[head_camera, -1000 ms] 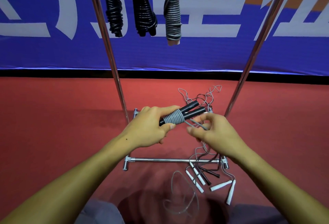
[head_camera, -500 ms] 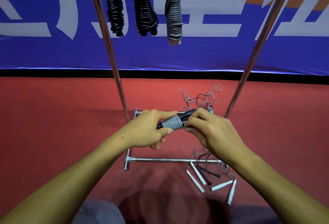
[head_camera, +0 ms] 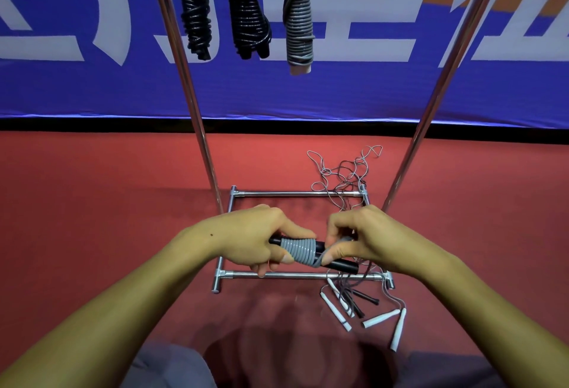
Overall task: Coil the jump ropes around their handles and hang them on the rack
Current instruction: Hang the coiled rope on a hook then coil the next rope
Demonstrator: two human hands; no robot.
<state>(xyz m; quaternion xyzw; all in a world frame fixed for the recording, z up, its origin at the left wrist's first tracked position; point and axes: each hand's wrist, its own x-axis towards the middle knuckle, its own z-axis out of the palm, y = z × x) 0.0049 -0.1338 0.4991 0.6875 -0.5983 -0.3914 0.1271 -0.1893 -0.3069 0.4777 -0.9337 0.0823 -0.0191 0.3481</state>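
Left hand [head_camera: 246, 238] clamped on black handles [head_camera: 340, 263] to steady them, right hand [head_camera: 363, 238] at three o'clock pinching grey cord [head_camera: 298, 249] taut for tight coils.

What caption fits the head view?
Left hand holds black handles; right hand winds grey rope around them.

Three coiled ropes [head_camera: 246, 12] hang side by side at the far top, between the rack's two uprights [head_camera: 184, 79]. The rack base [head_camera: 295, 194] lies on the floor [head_camera: 92, 203] below. Both hands, left hand [head_camera: 246, 238] and right hand [head_camera: 366, 238], hold a partly wound rope [head_camera: 300, 252] above the base's near bar. Loose ropes [head_camera: 345, 178] lie tangled across the base's right side, their handles [head_camera: 378, 320] nearest.
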